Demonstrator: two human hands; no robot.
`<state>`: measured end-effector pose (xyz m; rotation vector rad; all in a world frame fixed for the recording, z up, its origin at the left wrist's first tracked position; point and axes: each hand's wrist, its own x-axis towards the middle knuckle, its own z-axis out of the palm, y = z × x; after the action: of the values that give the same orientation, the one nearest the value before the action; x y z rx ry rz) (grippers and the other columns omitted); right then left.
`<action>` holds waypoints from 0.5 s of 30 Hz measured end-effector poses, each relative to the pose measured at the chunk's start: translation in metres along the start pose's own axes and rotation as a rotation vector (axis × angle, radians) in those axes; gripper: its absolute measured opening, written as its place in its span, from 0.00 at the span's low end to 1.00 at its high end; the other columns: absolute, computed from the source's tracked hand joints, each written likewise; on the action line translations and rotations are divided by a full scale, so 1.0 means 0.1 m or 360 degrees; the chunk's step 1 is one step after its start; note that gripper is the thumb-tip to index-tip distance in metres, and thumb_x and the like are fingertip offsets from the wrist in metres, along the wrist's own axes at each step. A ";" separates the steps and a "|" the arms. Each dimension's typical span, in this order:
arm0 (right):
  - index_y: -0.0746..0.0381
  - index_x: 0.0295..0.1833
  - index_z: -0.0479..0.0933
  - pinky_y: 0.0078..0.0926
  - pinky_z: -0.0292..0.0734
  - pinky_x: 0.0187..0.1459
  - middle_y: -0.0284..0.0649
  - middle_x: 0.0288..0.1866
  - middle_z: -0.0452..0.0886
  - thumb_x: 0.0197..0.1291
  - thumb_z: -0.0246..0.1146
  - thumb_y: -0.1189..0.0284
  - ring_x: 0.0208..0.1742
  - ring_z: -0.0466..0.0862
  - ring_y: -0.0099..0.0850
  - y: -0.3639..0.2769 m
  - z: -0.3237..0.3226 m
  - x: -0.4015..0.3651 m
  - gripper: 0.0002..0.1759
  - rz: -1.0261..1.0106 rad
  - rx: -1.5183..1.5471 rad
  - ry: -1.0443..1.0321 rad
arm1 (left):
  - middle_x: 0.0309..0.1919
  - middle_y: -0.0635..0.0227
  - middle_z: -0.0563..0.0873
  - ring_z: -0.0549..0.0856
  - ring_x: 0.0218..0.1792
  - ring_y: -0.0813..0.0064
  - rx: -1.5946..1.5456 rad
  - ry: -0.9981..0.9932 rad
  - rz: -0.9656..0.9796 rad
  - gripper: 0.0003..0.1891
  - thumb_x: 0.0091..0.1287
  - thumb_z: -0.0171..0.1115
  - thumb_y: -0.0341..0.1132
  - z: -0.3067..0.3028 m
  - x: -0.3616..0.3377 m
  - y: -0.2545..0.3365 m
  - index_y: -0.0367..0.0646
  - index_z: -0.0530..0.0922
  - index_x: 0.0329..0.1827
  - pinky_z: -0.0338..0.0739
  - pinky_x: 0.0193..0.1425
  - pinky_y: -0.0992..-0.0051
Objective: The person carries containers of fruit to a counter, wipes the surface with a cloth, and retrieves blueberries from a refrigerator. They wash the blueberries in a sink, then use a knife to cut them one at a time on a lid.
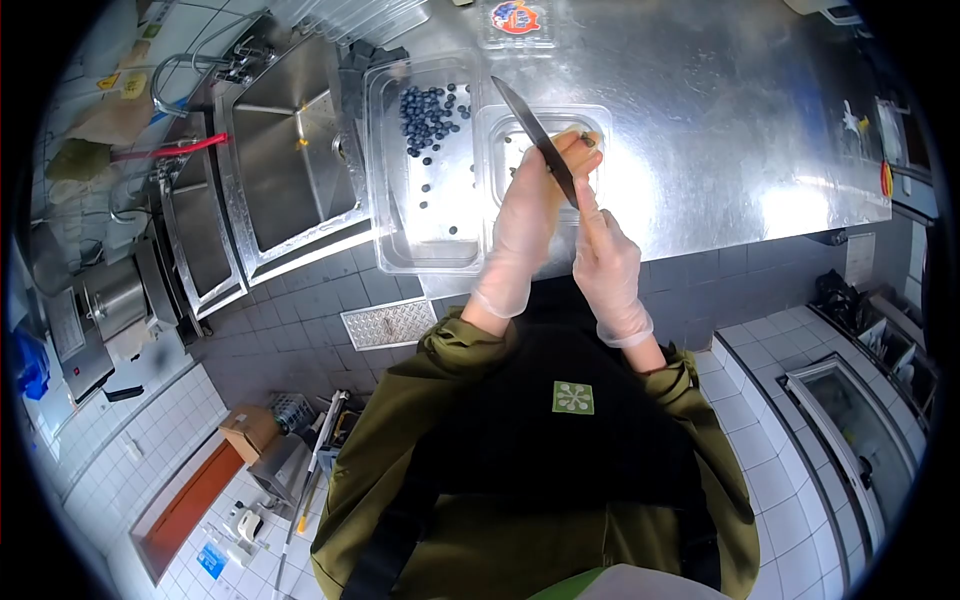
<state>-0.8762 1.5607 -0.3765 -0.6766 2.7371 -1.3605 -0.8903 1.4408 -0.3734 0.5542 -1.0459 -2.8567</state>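
My right hand (607, 262), in a clear glove, is closed around the handle end of a knife (535, 130). The long dark blade slants up and to the left, passing in front of my other hand. My left hand (525, 225), also gloved, is closed just behind the blade over a small clear plastic container (603, 118). A small dark spot shows at its fingertips; what it holds I cannot make out. Small dark bits lie in that container. Left of it, a larger clear tray (380, 200) holds many loose blueberries (425, 115).
The containers stand on a steel table (700, 120). Behind them is a clear clamshell box (518, 38) with a red label. A double steel sink (290, 150) adjoins the table at left. A glass-topped unit (855, 430) stands at lower right.
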 end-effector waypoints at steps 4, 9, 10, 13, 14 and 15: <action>0.57 0.69 0.63 0.26 0.76 0.44 0.48 0.40 0.80 0.62 0.50 0.85 0.37 0.82 0.39 0.05 0.07 -0.02 0.29 0.0099 0.0326 -0.0018 | 0.59 0.56 0.74 0.73 0.61 0.58 -0.0282 0.0014 -0.0076 0.25 0.71 0.44 0.46 -0.03 -0.02 0.00 0.33 0.67 0.60 0.63 0.66 0.64; 0.56 0.71 0.61 0.17 0.70 0.46 0.44 0.41 0.80 0.62 0.49 0.85 0.39 0.79 0.28 0.02 0.05 -0.02 0.30 0.0169 0.0459 -0.0034 | 0.61 0.58 0.72 0.70 0.64 0.60 -0.0413 -0.0105 -0.0071 0.26 0.68 0.51 0.44 -0.07 -0.02 0.00 0.33 0.66 0.61 0.62 0.68 0.64; 0.56 0.71 0.60 0.15 0.69 0.44 0.42 0.40 0.80 0.62 0.49 0.85 0.38 0.78 0.26 0.01 0.05 -0.02 0.31 0.0202 0.0501 -0.0042 | 0.61 0.58 0.72 0.69 0.64 0.60 -0.0437 -0.0119 -0.0079 0.26 0.67 0.52 0.44 -0.06 -0.02 0.01 0.33 0.66 0.61 0.61 0.68 0.65; 0.56 0.71 0.59 0.13 0.67 0.40 0.35 0.34 0.75 0.62 0.49 0.86 0.34 0.72 0.21 0.00 0.01 -0.03 0.32 0.0336 0.0527 -0.0131 | 0.61 0.58 0.72 0.68 0.65 0.63 -0.0511 -0.0110 -0.0111 0.27 0.67 0.54 0.43 -0.02 -0.03 0.04 0.33 0.65 0.62 0.61 0.69 0.67; 0.56 0.71 0.59 0.13 0.66 0.39 0.33 0.33 0.72 0.62 0.49 0.86 0.33 0.70 0.21 0.01 0.01 -0.03 0.32 0.0320 0.0571 -0.0106 | 0.61 0.58 0.72 0.69 0.65 0.64 -0.0489 -0.0113 -0.0114 0.26 0.67 0.54 0.41 -0.01 -0.04 0.05 0.33 0.65 0.62 0.61 0.70 0.68; 0.55 0.71 0.59 0.12 0.65 0.38 0.31 0.32 0.70 0.62 0.48 0.86 0.31 0.68 0.20 0.02 0.03 -0.03 0.32 0.0306 0.0615 -0.0081 | 0.60 0.58 0.72 0.69 0.65 0.65 -0.0466 -0.0115 -0.0116 0.25 0.68 0.54 0.40 0.00 -0.04 0.06 0.33 0.64 0.63 0.60 0.70 0.69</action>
<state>-0.8735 1.5607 -0.3805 -0.4047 2.3240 -1.7216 -0.8868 1.4371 -0.3687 0.4775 -0.6065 -3.0356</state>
